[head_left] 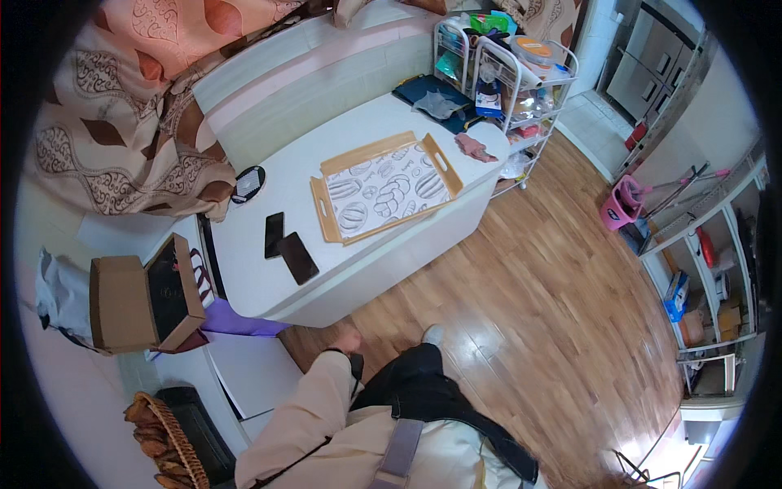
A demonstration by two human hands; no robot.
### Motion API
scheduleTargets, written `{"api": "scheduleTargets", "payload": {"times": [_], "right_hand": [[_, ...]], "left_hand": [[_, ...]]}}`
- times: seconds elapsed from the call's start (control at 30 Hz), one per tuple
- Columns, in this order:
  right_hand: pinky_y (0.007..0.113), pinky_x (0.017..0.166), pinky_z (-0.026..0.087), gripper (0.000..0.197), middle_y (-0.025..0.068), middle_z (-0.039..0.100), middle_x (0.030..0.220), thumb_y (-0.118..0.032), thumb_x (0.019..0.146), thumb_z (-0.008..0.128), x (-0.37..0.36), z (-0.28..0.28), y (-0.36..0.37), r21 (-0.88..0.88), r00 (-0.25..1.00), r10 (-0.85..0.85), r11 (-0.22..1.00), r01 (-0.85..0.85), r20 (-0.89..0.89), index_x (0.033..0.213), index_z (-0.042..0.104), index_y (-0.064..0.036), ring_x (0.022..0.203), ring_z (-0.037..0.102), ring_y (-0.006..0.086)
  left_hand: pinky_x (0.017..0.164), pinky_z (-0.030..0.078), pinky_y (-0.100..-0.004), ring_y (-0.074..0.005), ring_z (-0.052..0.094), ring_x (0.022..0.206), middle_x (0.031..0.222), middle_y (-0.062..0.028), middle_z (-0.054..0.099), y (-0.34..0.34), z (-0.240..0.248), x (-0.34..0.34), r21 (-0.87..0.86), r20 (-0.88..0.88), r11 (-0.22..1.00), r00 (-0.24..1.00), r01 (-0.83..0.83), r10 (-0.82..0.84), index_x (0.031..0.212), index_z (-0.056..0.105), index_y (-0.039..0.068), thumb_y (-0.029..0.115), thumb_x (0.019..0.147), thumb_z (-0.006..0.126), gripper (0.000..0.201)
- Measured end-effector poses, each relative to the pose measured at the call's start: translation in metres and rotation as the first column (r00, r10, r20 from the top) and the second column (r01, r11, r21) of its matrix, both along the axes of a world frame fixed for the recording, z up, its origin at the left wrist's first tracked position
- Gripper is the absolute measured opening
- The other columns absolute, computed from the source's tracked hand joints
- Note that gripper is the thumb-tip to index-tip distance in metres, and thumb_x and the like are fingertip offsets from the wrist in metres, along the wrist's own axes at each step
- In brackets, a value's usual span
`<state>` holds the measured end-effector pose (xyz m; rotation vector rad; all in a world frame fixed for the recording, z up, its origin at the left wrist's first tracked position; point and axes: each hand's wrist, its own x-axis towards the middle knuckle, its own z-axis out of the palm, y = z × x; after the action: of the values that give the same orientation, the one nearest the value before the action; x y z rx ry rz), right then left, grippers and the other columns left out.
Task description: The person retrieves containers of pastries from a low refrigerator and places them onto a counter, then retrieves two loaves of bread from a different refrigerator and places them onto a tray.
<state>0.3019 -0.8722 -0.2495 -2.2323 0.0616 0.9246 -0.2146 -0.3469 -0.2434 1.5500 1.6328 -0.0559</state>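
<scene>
My left hand hangs low beside the front of the white table, with a dark band at its wrist. It is small in the view and its fingers do not show clearly. My right hand is out of view. On the white table lies a shallow tan tray with handle slots, lined with a sheet of paper printed with bread drawings. Left of it rest two dark phones, one farther back and one nearer, touching or nearly so.
A round black-and-white object, a crumpled pink cloth and a dark bag are on the table. An open cardboard box and a wicker basket stand left. A loaded white cart, pink bucket and shelves stand right.
</scene>
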Motion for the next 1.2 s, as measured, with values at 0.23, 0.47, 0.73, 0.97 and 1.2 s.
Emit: {"api": "scheduleTargets", "payload": {"times": [0.23,0.47,0.73,0.97,1.2], "right_hand": [[0.031,0.068,0.047,0.023,0.0112,0.059,0.091,-0.012,0.084,0.048,0.093,0.042,0.284,0.243,0.891,0.323,0.881,-0.406,0.319,0.104,0.05,-0.0007,0.077,0.058,0.0205],[0.028,0.068,0.046,0.012,0.0099,0.06,0.076,-0.011,0.082,0.048,0.062,0.059,0.389,-0.06,0.66,0.588,0.766,-0.64,0.467,0.085,0.056,-0.0024,0.07,0.057,0.0182],[0.034,0.054,0.043,0.015,0.0116,0.058,0.072,-0.014,0.072,0.058,0.063,-0.018,0.269,-0.199,0.887,0.393,0.875,-0.442,-0.241,0.081,0.054,-0.003,0.06,0.054,0.0223],[0.034,0.064,0.046,0.04,0.0139,0.058,0.085,-0.012,0.062,0.07,0.121,-0.054,0.301,-0.135,0.888,0.292,0.924,-0.357,-0.355,0.097,0.051,-0.0017,0.071,0.057,0.0242],[0.034,0.071,0.048,0.046,0.0194,0.057,0.097,-0.009,0.07,0.065,0.319,-0.029,0.469,0.171,0.966,0.217,0.966,-0.193,-0.141,0.111,0.047,-0.0001,0.075,0.059,0.0278]], "left_hand": [[0.064,0.044,-0.0331,-0.0226,0.055,0.073,0.089,-0.0124,0.058,0.006,-0.052,-0.017,-0.372,0.133,0.915,0.966,-0.159,0.222,0.094,0.056,0.003,0.013,0.079,0.047,0.02],[0.061,0.045,-0.0296,-0.0177,0.055,0.072,0.087,-0.0096,0.057,0.133,-0.049,0.059,-0.414,0.48,0.904,0.819,-0.106,0.315,0.099,0.053,0.003,0.008,0.079,0.048,0.021],[0.074,0.045,-0.0309,-0.0191,0.056,0.083,0.092,-0.0108,0.058,0.246,0.082,0.257,0.33,0.451,0.923,0.825,0.2,-0.34,0.109,0.049,0.001,0.007,0.081,0.047,0.028],[0.081,0.043,-0.0358,-0.0343,0.055,0.088,0.095,-0.0153,0.059,0.409,0.145,0.418,0.796,0.25,0.605,0.918,-0.013,-0.309,0.112,0.048,0.001,0.0,0.076,0.045,0.036],[0.059,0.049,-0.0262,-0.0157,0.061,0.064,0.083,-0.0078,0.063,0.452,0.148,0.565,0.202,0.688,0.954,0.661,0.222,-0.299,0.104,0.055,0.004,0.016,0.09,0.041,0.023]]}}
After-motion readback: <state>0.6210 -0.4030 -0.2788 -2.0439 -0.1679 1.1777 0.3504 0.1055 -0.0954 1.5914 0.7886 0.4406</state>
